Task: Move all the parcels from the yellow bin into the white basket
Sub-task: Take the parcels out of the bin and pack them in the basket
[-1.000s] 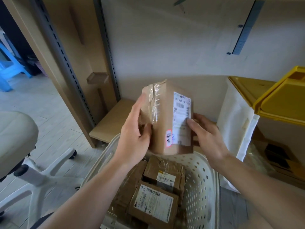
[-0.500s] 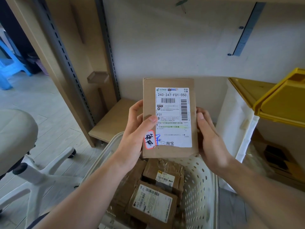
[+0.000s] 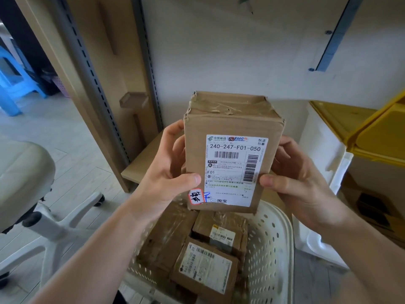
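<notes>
Mid-transfer: I've got the parcel [image 3: 232,150] upright just above the white basket [image 3: 282,233], left hand [image 3: 166,172] and right hand [image 3: 293,178] fingers clamped on its sides, yellow bin [image 3: 372,137] right of the basket; next I lower it onto the parcels inside and let go.

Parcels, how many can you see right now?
4. One parcel held above the basket; in it a left, back and front parcel. More may be hidden.
</notes>
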